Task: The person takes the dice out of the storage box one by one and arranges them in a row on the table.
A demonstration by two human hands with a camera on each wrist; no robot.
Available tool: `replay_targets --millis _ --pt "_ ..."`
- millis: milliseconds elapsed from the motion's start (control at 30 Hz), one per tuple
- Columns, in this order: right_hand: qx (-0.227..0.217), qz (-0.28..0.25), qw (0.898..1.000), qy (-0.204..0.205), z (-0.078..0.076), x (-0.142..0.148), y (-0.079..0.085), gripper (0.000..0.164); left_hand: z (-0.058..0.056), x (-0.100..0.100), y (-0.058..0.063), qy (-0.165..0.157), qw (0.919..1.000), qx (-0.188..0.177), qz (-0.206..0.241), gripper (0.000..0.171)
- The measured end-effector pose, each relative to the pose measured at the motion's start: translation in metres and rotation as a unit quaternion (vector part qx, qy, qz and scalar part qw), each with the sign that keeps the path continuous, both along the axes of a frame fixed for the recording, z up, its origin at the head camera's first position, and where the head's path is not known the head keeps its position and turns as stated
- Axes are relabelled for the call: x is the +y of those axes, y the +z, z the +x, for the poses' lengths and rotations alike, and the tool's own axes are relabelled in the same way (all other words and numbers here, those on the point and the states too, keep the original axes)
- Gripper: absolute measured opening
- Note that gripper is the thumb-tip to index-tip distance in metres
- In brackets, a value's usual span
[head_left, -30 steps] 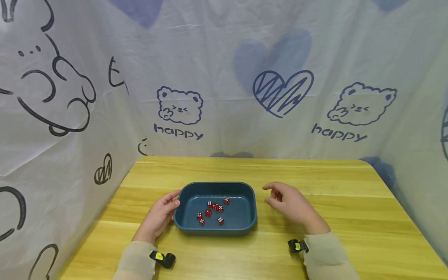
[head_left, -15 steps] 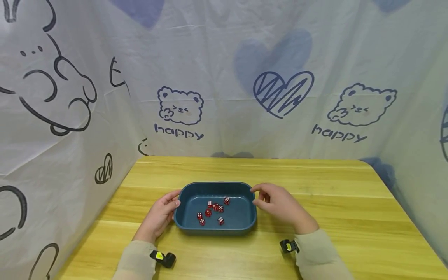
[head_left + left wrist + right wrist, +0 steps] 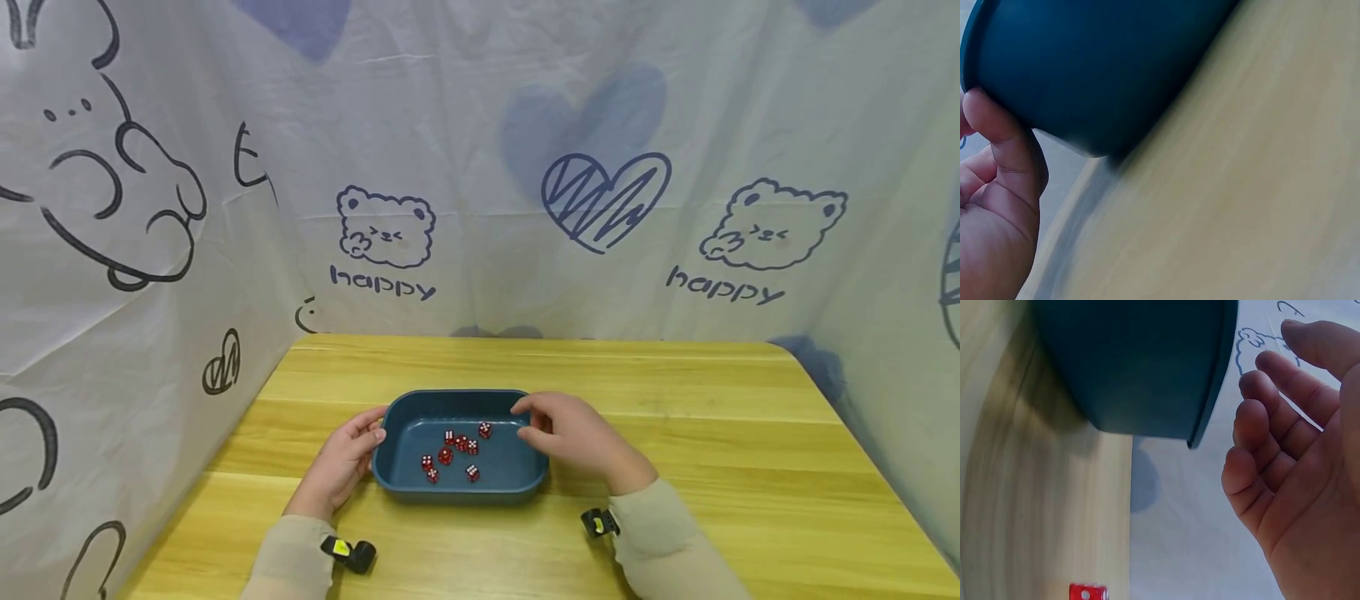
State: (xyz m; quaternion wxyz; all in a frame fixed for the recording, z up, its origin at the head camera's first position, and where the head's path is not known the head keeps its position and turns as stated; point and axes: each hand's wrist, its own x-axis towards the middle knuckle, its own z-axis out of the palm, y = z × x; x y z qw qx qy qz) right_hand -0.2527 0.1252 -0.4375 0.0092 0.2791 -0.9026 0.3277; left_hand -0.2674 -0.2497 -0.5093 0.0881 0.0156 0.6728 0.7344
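A dark teal tray [image 3: 470,497] with rounded corners sits on the table, and several red dice [image 3: 446,456] with white pips lie scattered inside it. My left hand [image 3: 341,458] grips its left end, thumb at the rim; the left wrist view shows this thumb against the tray wall [image 3: 1085,69]. Over the tray's right rim hovers my right hand [image 3: 573,433], fingers loosely bent and holding nothing. The right wrist view shows that hand [image 3: 1297,444] apart from the tray's outer wall [image 3: 1141,369]. A red die [image 3: 1088,592] appears at the bottom of that view.
The yellow wood-grain table [image 3: 750,450] extends around the tray. White cloth [image 3: 480,275] printed with bears and hearts hangs behind the table and at both sides. Each wrist wears a black camera [image 3: 352,556] on a strap.
My right hand has moved left from the table beside the tray to above its right rim. The left hand, the tray and the dice inside it stay where they were.
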Motion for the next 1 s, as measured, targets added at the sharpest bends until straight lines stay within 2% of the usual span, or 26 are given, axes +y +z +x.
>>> replay_targets --millis 233,600,767,1000 --pt "-0.013 0.018 1.0 -0.004 -0.007 -0.014 -0.001 0.026 0.0 0.0 0.0 0.0 1.0 0.003 0.002 0.047" --pt "-0.01 0.063 0.998 -0.006 -0.022 -0.037 0.001 0.03 0.0 0.0 0.0 0.002 1.0 0.005 0.005 0.047" --pt "-0.016 0.107 0.994 0.002 -0.031 -0.05 -0.005 0.032 0.001 -0.001 -0.001 -0.004 0.9999 0.012 0.0 0.049" --pt "-0.011 0.202 0.979 0.0 -0.038 -0.063 -0.017 0.036 0.001 -0.001 -0.001 -0.003 0.9999 0.013 -0.008 0.048"
